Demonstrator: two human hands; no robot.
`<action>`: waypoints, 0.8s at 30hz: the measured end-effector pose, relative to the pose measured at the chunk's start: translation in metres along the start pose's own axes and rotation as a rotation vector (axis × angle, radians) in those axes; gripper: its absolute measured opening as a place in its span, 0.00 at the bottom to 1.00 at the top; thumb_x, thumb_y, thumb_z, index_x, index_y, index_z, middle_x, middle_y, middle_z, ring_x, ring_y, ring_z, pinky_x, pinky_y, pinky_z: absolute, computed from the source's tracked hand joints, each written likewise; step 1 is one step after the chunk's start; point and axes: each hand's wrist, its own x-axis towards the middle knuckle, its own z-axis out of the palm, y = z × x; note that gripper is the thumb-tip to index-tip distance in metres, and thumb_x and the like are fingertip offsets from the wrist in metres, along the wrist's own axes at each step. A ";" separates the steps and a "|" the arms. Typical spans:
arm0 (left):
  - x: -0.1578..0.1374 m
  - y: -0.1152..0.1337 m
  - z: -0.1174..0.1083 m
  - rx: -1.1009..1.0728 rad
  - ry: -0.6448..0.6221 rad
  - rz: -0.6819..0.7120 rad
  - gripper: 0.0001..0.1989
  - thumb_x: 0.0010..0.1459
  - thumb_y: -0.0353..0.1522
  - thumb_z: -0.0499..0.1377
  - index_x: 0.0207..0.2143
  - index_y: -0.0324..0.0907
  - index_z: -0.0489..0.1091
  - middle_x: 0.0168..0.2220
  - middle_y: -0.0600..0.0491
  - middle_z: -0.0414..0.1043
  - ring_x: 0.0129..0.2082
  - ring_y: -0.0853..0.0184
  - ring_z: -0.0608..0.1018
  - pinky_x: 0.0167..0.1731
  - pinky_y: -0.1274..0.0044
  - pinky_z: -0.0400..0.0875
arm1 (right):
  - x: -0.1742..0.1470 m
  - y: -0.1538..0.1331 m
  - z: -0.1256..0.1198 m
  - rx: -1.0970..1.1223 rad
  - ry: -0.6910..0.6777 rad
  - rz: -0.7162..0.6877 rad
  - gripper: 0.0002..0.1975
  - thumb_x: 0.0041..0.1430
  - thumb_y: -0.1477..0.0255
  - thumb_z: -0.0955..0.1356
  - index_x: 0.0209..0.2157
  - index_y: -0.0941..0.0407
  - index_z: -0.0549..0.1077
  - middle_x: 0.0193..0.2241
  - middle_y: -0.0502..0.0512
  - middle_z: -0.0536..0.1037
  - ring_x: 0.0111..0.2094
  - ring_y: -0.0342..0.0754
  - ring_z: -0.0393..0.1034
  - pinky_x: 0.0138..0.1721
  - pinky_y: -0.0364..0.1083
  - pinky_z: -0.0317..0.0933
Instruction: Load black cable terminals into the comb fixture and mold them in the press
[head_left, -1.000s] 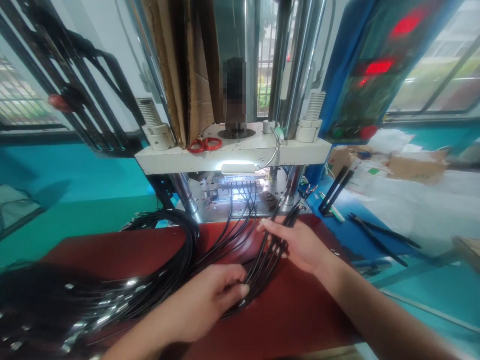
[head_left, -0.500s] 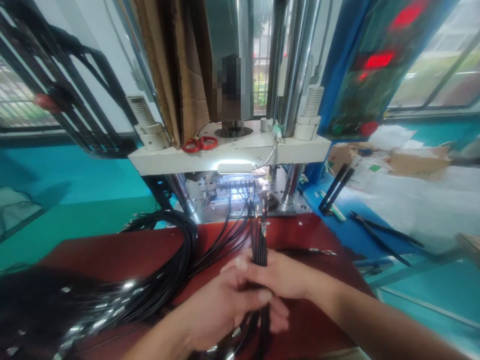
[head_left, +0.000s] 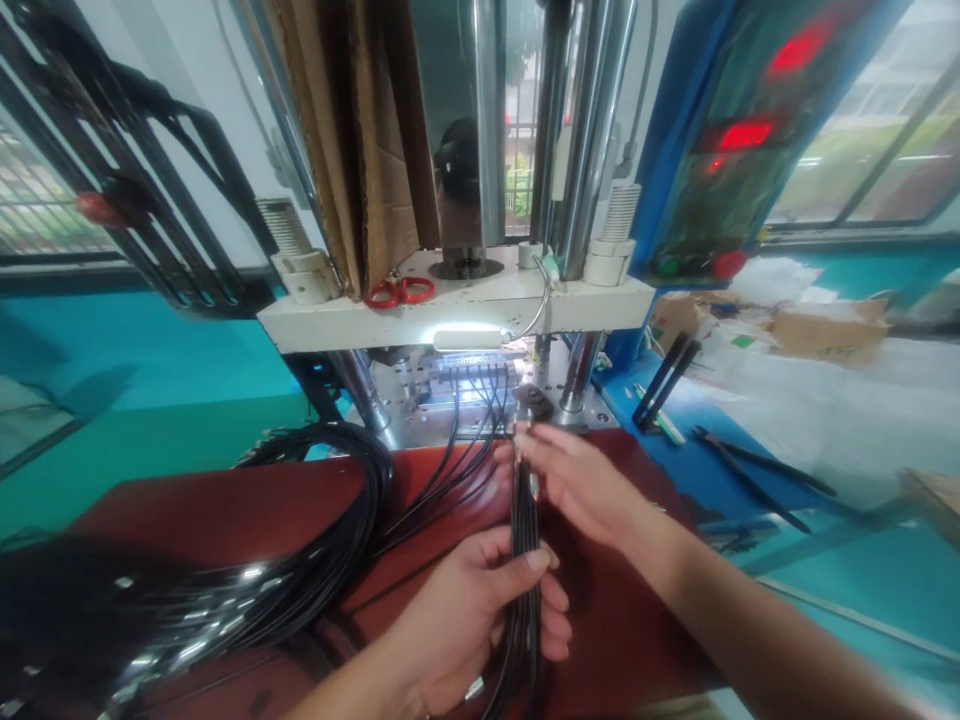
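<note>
A bundle of thin black cables (head_left: 526,515) stands roughly upright over the dark red table, metal terminals at its top end. My left hand (head_left: 472,605) is wrapped around the lower part, thumb across the front. At the top, my right hand (head_left: 581,480) has its fingers around the terminal ends, partly blurred. Behind them, a lit fixture (head_left: 472,385) on the press bed has several black wires running from it to the table. A large coil of black cables (head_left: 379,490) lies left of my hands, its bright terminals spread toward the lower left.
The press's white plate (head_left: 450,312) spans above the fixture, carrying a lamp (head_left: 469,341) and red-handled scissors (head_left: 400,291). Pliers (head_left: 757,478) lie on the blue surface at right, near a black upright holder (head_left: 666,380). A blue control box (head_left: 720,170) rises at upper right.
My right hand has moved up the bundle from beside my left hand to the terminal ends. My left hand keeps its hold lower down.
</note>
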 end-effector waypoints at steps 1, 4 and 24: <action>-0.001 -0.003 0.001 0.011 -0.002 -0.034 0.10 0.57 0.34 0.59 0.39 0.37 0.66 0.28 0.49 0.73 0.25 0.66 0.77 0.30 0.71 0.73 | 0.003 -0.003 -0.003 0.037 0.058 -0.063 0.22 0.55 0.66 0.71 0.51 0.55 0.68 0.41 0.56 0.75 0.37 0.46 0.73 0.41 0.47 0.69; 0.000 -0.010 0.002 0.032 -0.004 -0.088 0.11 0.57 0.34 0.59 0.40 0.36 0.65 0.28 0.49 0.73 0.25 0.66 0.78 0.29 0.71 0.73 | 0.009 -0.005 -0.009 -0.032 0.136 -0.138 0.18 0.57 0.65 0.69 0.48 0.55 0.69 0.40 0.56 0.75 0.36 0.47 0.74 0.41 0.50 0.69; 0.033 0.012 -0.002 -0.050 0.169 0.010 0.08 0.54 0.28 0.61 0.37 0.35 0.67 0.33 0.46 0.74 0.31 0.65 0.78 0.37 0.69 0.76 | 0.025 -0.005 -0.038 -1.105 0.066 -0.326 0.16 0.67 0.65 0.58 0.46 0.54 0.72 0.41 0.55 0.77 0.43 0.47 0.72 0.46 0.47 0.63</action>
